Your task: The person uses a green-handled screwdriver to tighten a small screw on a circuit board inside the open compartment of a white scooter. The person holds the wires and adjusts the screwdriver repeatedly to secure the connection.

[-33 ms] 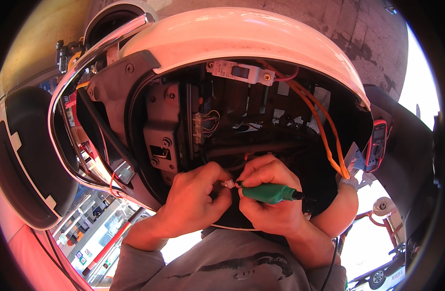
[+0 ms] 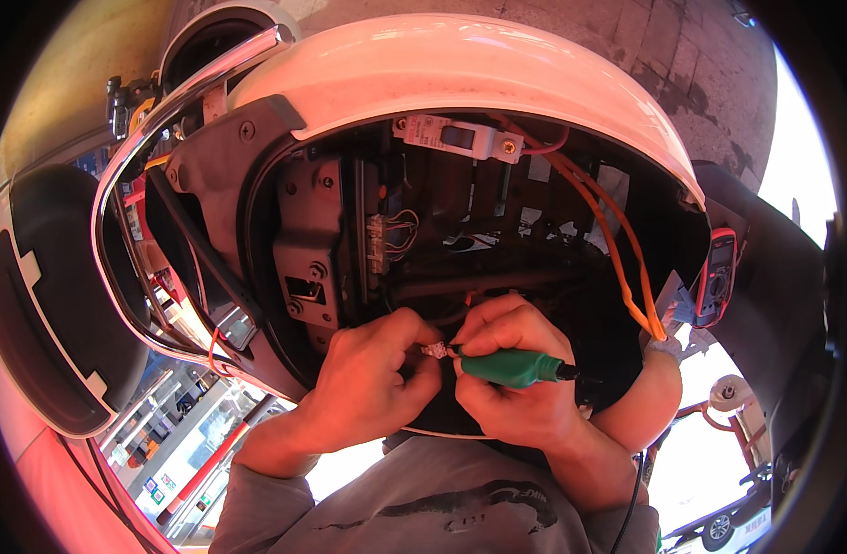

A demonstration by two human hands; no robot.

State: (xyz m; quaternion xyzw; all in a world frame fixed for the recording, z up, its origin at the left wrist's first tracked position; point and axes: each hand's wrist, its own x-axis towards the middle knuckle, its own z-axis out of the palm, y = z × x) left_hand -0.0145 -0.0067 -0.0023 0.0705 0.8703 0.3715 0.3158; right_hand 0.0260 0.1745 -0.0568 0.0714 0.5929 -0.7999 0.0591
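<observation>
My left hand [image 2: 377, 374] pinches a small white multi-pin connector [image 2: 435, 350] between thumb and fingertips. The connector's holed face is turned toward my right hand. Closed around a green-handled test probe [image 2: 508, 367] is my right hand [image 2: 525, 397]; the probe has a black rear end. Its thin dark front end points at the connector, close to it; whether they touch is too small to tell. Both hands are over the near edge of a dark open compartment [image 2: 507, 277] in a pale vehicle body [image 2: 497, 65]. Wires behind the connector are hidden by my left hand.
A white breaker switch [image 2: 456, 138] lies along the compartment's far rim. Orange cables [image 2: 627, 258] run down the right side. A red-edged multimeter [image 2: 716, 277] stands beyond them. At left are a metal latch bracket [image 2: 308, 249], wired plugs [image 2: 377, 245] and a chrome rail [image 2: 119, 194].
</observation>
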